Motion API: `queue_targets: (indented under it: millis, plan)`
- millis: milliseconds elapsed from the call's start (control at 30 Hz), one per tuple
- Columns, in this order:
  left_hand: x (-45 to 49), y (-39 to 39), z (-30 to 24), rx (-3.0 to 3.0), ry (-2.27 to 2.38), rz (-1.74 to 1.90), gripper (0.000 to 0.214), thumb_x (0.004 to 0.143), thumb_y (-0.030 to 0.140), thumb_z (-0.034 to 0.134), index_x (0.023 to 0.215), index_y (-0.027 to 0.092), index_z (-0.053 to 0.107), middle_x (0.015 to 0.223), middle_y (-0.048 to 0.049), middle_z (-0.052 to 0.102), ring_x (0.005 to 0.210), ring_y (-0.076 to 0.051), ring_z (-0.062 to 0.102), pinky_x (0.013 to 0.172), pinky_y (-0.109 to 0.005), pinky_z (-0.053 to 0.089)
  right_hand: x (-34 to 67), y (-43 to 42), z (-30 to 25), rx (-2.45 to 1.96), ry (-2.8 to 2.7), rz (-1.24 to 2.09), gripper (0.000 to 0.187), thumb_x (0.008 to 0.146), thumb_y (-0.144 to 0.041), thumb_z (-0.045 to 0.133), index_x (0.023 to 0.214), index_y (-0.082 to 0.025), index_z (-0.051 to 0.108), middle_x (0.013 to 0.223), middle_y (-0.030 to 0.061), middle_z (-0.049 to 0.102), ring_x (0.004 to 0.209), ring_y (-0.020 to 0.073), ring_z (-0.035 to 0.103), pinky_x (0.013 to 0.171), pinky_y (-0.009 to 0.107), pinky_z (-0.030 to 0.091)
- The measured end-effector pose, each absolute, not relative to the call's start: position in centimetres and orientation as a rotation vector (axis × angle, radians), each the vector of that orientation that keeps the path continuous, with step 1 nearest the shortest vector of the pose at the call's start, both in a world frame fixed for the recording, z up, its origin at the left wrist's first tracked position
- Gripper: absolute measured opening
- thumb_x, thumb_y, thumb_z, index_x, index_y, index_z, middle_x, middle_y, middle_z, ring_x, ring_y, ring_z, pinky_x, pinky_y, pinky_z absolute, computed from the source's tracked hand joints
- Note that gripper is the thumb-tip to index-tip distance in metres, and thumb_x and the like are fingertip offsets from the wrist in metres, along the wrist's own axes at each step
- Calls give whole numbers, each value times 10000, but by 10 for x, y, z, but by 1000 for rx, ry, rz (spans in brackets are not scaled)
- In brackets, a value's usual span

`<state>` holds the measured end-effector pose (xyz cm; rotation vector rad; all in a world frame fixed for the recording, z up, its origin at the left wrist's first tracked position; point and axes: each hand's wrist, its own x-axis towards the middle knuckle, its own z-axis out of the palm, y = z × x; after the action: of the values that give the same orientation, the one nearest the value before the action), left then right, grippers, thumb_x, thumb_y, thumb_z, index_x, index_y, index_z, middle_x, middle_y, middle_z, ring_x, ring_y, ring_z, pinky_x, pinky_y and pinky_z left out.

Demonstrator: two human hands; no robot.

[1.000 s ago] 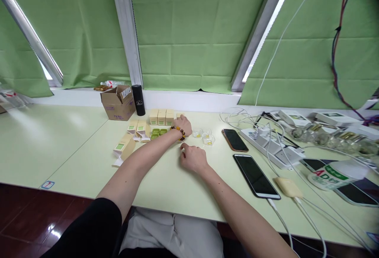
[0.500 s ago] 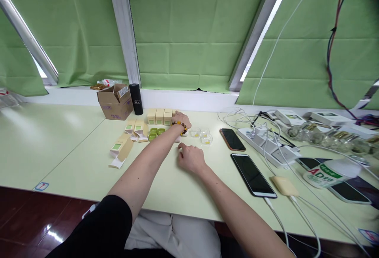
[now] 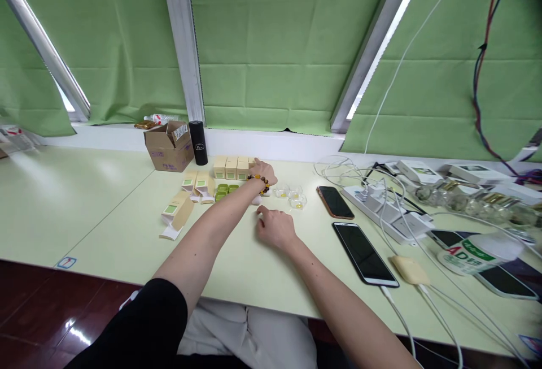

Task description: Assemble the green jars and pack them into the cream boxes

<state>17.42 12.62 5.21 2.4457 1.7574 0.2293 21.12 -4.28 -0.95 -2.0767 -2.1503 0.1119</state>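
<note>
My left hand (image 3: 263, 171), with a beaded bracelet (image 3: 259, 178) at the wrist, reaches to the right end of a row of small cream boxes (image 3: 231, 168). Its fingers close around the end box (image 3: 252, 162), mostly hidden behind the hand. My right hand (image 3: 275, 226) rests loosely curled on the table, with nothing visible in it. Just beyond its fingers lies a small white item (image 3: 256, 200), partly covered by my left arm. Green square containers (image 3: 222, 191) sit left of that arm. Small clear containers (image 3: 298, 202) with yellow bits stand to the right.
Opened cream boxes (image 3: 176, 211) lie on the left. A cardboard carton (image 3: 168, 147) and a black cylinder (image 3: 197, 143) stand at the back. On the right are phones (image 3: 365, 253), a power strip (image 3: 383, 216) with tangled cables, a white bottle (image 3: 478, 253) and several glass jars (image 3: 470, 199).
The view has shifted slightly, so the table items appear a little farther right. Both hands keep nearly the same places, the left at the end of the box row.
</note>
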Motion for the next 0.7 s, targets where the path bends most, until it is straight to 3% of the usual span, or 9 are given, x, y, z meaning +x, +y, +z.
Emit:
queue_targets:
  millis: [67,167,300,467,700]
  plan:
    - [167,112,56,2508,1702,299,623,872,318,587,1422,34,515,1497,-325,465,1120,-326,685,857,-393,558,211,-43,-9,-2080,-2153,117,389,898,-240,499,1271,-233,610,1058,120,769,965,300,730,784,359,456]
    - [147,80,56,2600,1591,365,414,973,341,467,1285,124,630,1222,-205,690,1079,-290,698,853,-365,533,210,-45,-7,-2078,-2160,107,386,898,-251,508,1270,-231,609,1052,123,769,970,305,732,794,363,460]
    - [99,38,49,2695,1500,420,359,1011,358,403,1148,220,704,1014,-102,761,968,-265,713,808,-350,499,208,-46,-5,-2067,-2165,78,374,900,-255,507,1256,-221,617,1020,120,772,945,312,736,766,358,460]
    - [33,22,43,2707,1696,425,337,1000,327,410,1019,214,727,909,-99,767,874,-273,718,739,-336,452,208,-45,-6,-2059,-2156,86,351,910,-236,489,1235,-226,619,1027,110,771,934,287,730,740,337,440]
    - [-16,30,36,2591,1937,355,301,986,262,416,1049,205,704,915,-102,769,868,-267,716,750,-328,437,210,-42,-10,-2071,-2153,106,345,904,-241,504,1231,-238,612,1022,98,770,926,280,719,744,327,418]
